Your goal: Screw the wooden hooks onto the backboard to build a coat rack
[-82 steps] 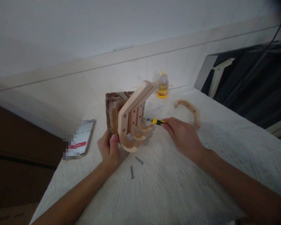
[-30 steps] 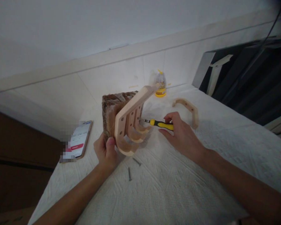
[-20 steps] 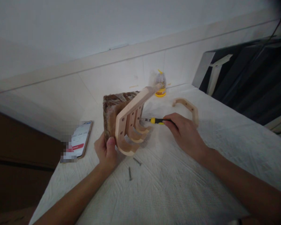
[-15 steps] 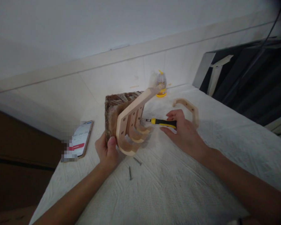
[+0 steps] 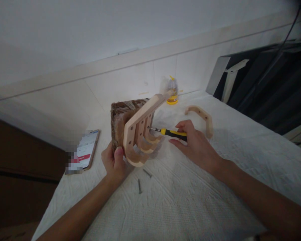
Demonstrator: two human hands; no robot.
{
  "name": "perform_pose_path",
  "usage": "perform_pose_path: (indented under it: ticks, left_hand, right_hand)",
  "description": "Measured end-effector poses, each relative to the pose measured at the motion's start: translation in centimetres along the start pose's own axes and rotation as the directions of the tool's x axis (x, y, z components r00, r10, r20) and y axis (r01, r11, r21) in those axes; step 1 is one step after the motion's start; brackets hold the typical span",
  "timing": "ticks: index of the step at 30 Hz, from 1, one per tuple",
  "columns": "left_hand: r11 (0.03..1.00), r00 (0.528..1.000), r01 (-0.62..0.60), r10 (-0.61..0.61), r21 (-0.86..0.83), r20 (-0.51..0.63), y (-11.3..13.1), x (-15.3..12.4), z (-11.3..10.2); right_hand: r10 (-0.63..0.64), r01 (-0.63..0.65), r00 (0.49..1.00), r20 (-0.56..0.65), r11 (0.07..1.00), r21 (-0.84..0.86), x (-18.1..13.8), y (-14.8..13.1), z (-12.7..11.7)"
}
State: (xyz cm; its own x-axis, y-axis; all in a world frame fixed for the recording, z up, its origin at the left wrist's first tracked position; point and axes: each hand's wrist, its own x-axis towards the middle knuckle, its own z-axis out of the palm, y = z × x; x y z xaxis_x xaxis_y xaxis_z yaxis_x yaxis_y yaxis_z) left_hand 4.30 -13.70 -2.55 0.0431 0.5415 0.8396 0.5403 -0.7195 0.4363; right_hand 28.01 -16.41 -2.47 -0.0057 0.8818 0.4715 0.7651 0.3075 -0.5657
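Observation:
A pale wooden rack of hook-shaped pieces stands upright on a white cloth-covered surface, leaning against a brown wrapped block. My left hand grips the lower left edge of the rack, thumb on its front piece. My right hand is closed on a small yellow-and-black screwdriver. The screwdriver's tip sits at a hole in one of the inner wooden pieces.
Two loose dark screws lie on the cloth just in front of the rack. A separate curved wooden piece lies behind my right hand. A phone lies at the left. A small yellow-based container stands by the wall.
My right hand's fingers have shifted round the screwdriver handle, back and forth, while the tip stayed at the same hole. My left hand and the rack have held their place.

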Motion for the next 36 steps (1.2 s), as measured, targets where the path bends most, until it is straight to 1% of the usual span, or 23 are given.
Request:
perform_pose_path:
  ticks: [3,7,10,13,15,18,22,25,28,32,36]
  left_hand:
    - [1.000,1.000,0.006,-0.007,-0.021,-0.023,-0.30,-0.14,0.00]
    - [0.999,0.999,0.027,-0.029,-0.038,-0.042,-0.67,-0.30,0.03]
    - [0.999,0.999,0.020,-0.021,-0.026,-0.029,-0.49,-0.23,0.03]
    - [1.000,1.000,0.002,-0.003,-0.014,-0.011,-0.20,-0.08,0.02]
    - [1.000,1.000,0.011,-0.012,-0.018,-0.019,-0.13,-0.02,0.00]
    - [0.999,0.998,0.040,-0.040,-0.005,-0.042,-0.20,0.00,-0.01]
    - [0.999,0.998,0.049,-0.049,0.000,-0.044,-0.24,-0.01,0.00]
    - [1.000,1.000,0.026,-0.026,0.002,-0.016,-0.20,-0.03,0.00]
    - [1.000,1.000,0.003,-0.003,0.008,-0.003,-0.28,-0.08,-0.04]
    - [1.000,0.999,0.013,-0.013,0.001,-0.032,-0.48,-0.20,-0.07]
    - [0.999,1.000,0.019,-0.020,-0.031,-0.019,-0.41,-0.17,-0.03]
  right_hand:
    - [0.010,-0.011,1.000,-0.009,0.999,-0.035,-0.08,-0.11,0.06]
    - [-0.077,0.076,0.997,-0.018,0.993,-0.086,0.20,-0.19,-0.17]
    - [-0.103,0.102,0.995,-0.007,0.992,-0.075,0.34,-0.11,-0.25]
    - [-0.077,0.076,0.997,-0.024,0.997,-0.017,0.20,-0.05,-0.15]
    - [-0.046,0.046,0.998,-0.031,0.999,0.014,0.05,-0.10,-0.08]
    - [-0.008,0.008,1.000,-0.008,1.000,0.002,-0.02,-0.27,-0.08]
    - [-0.023,0.023,1.000,0.003,0.999,-0.046,0.16,-0.41,-0.25]
    - [-0.039,0.039,0.999,-0.022,0.999,0.008,0.22,-0.32,-0.24]
    - [-0.024,0.027,0.998,-0.058,0.999,0.045,0.10,-0.19,-0.07]
    - [-0.021,0.020,0.999,-0.039,1.000,-0.007,-0.02,-0.12,0.05]
    - [-0.004,0.000,0.998,-0.068,0.998,-0.061,0.13,-0.15,-0.12]
